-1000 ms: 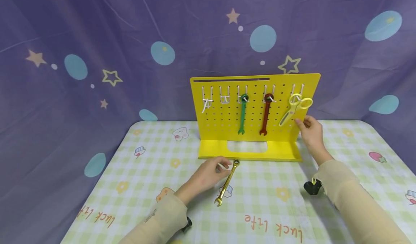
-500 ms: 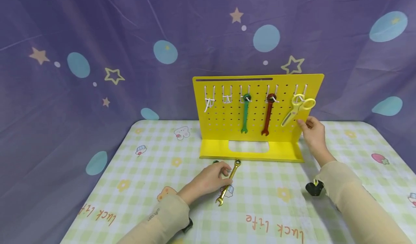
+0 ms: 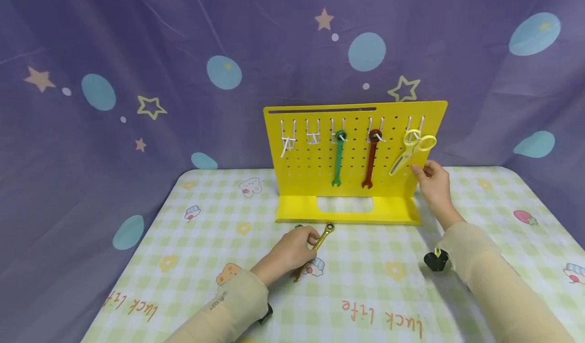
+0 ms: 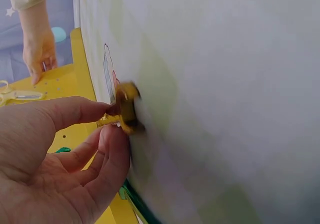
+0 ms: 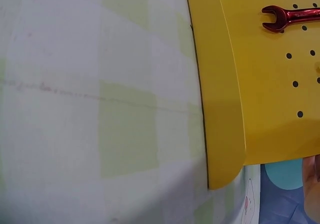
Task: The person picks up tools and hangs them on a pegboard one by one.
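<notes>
My left hand (image 3: 292,249) pinches the gold combination wrench (image 3: 322,237) between thumb and fingers, low over the tablecloth. In the left wrist view, the gold wrench's jaw end (image 4: 128,109) sticks out past the fingertips. Beneath the left hand lies a green tool (image 4: 137,204), mostly hidden. My right hand (image 3: 434,185) holds the right edge of the yellow pegboard (image 3: 301,178), thumb in front. On the board's white hooks hang a green wrench (image 3: 338,160), a red wrench (image 3: 371,160) and yellow scissors (image 3: 407,152).
Two white hooks (image 3: 288,142) on the board's left bear no tools. The board stands on its yellow base (image 3: 297,210) at the back of the table. A checked tablecloth (image 3: 365,282) covers the table, and a purple curtain (image 3: 274,38) hangs behind.
My left hand has closed its fingers on the gold wrench, which has shifted slightly. The green tool under it has come partly into view. The right hand stays at the board's edge.
</notes>
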The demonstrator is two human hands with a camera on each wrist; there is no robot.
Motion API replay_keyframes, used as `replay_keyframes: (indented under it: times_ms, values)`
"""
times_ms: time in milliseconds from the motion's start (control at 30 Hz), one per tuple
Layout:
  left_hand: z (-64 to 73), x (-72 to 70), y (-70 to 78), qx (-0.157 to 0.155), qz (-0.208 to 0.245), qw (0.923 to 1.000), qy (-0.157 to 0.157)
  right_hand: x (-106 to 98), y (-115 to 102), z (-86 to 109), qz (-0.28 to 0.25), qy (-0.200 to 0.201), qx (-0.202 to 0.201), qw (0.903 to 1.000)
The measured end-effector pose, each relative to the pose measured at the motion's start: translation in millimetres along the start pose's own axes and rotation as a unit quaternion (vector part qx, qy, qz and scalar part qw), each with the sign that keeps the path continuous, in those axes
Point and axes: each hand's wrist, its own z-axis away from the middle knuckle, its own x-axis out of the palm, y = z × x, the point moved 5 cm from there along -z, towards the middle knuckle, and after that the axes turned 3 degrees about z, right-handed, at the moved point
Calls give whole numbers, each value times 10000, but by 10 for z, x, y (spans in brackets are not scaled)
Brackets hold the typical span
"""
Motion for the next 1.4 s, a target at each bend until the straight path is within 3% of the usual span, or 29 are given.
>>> replay_keyframes:
  times_ms: [300,600,1033,1233,1400]
  values:
    - [20,-33,3,192,-260,9994,-102,17,-2,-25,-11,8,12,10000]
    - [43,-43,-19,141,-272,9994,-184,24,17,-11,13,52,-10,10000]
    - [54,-69,-39,-1,474,9980,-418,22,28,-16,-33,20,0,10000]
    - [44,-136,18,171,648,9977,-86,18,26,-16,-5,40,-8,10000]
    - [33,-204,67,97,1200,9926,159,15,28,-21,-23,79,-50,10000]
